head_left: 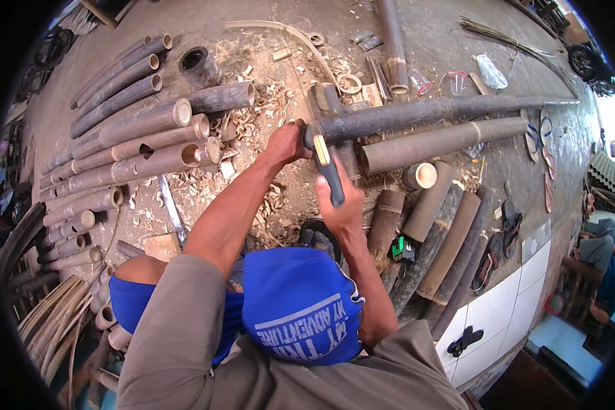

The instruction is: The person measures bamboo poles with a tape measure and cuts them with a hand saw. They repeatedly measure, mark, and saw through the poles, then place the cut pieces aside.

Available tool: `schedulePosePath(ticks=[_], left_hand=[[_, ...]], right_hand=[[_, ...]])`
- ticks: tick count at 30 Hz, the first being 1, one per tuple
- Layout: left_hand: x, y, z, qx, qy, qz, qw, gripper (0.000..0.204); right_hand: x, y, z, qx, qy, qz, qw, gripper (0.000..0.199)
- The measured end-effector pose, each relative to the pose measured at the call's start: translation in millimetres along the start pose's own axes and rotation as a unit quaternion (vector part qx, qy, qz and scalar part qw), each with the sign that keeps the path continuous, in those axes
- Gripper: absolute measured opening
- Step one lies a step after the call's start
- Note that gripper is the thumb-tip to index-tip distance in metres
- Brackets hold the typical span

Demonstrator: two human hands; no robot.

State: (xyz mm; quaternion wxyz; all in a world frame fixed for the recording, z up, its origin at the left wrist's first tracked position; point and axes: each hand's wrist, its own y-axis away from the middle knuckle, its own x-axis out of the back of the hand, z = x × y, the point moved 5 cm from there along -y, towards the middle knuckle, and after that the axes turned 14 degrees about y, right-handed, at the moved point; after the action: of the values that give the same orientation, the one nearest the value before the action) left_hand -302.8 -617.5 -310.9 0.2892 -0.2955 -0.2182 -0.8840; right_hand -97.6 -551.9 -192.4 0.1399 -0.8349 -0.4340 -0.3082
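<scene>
A long dark bamboo pole [417,115] lies across the middle, its near end toward me, resting on another piece of bamboo. My left hand [288,143] is closed round that near end. In my right hand [343,199] is a hand saw [329,174] with a black and yellow handle, held close beside the left hand at the pole's end. Its blade is turned edge-on and hardly shows. Just below the pole, a thicker, paler bamboo tube [451,143] lies roughly alongside it.
Cut bamboo tubes [150,130] lie in rows at the left, and more bamboo lengths [447,242] at the right. Wood shavings [266,106] litter the floor. A long metal blade [172,208] lies left of my legs. Sandals [548,157] and a plastic bag [490,72] lie farther right.
</scene>
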Motion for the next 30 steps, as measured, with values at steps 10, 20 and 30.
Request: schedulePosePath(ticks=[10,20,30], left_hand=[[-2.4,4.0,-11.4,0.000,0.019,0.020,1.000,0.068],[1.3,5.4,-18.2,0.000,0.026,-0.023,0.999,0.066],[-5.4,2.8,-21.4,-0.004,0.008,-0.009,1.000,0.071]], right_hand=[[12.2,49.0,26.7,0.030,0.005,-0.006,1.000,0.054],[65.9,143.7,40.3,0.065,0.040,-0.015,0.997,0.060],[18.4,56.8,15.4,-0.019,0.005,-0.043,0.999,0.058]])
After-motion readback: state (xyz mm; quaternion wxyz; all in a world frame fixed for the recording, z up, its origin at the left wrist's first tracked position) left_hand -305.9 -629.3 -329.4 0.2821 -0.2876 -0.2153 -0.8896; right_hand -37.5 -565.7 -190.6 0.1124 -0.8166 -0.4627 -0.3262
